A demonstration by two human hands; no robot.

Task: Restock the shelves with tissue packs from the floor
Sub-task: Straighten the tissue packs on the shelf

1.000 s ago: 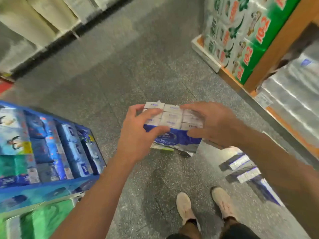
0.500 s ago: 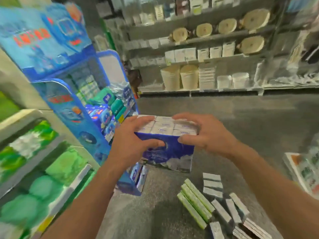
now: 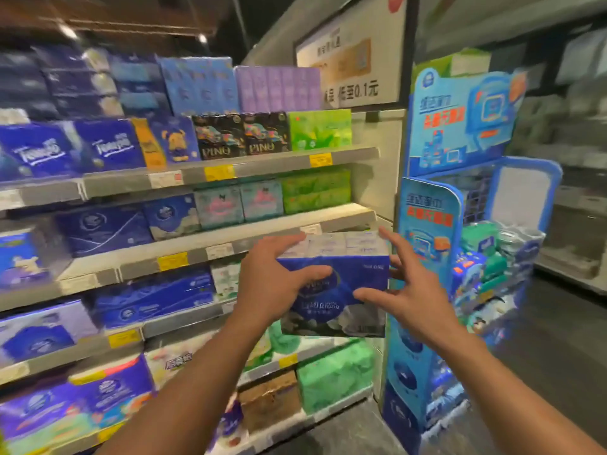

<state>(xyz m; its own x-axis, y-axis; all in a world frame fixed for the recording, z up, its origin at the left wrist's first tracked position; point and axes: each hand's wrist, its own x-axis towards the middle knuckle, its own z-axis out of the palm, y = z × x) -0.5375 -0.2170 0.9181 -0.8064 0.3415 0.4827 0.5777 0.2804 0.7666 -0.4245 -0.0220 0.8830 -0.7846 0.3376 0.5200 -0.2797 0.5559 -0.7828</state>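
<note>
Shelving unit is filling the left and centre of the view, four or five tiers, each one carrying blue, purple, black and green tissue packs; yellow and white price tags are sitting along the front edges.

Left hand is gripping the tissue pack at its left end. Fingers are lying over the pack's top left corner, thumb is pressing across the blue front face, curled in toward the middle. Firm hold.

The pack is being held in the air in front of the right end of the shelving, level with the third tier down, its top edge just under that shelf's front edge. It is not resting on any shelf. Blue wrapper, white bundles showing along the top, pale print at the bottom.

Right hand is at the pack's right end. Fingers are spread and fairly straight; index is reaching up past the top right corner, thumb is touching the front face low on the right. The middle fingers are passing behind the right edge, so their contact cannot be told.

Blue cardboard display stand is standing just right of the shelving, its baskets holding small green and blue packs.
</note>
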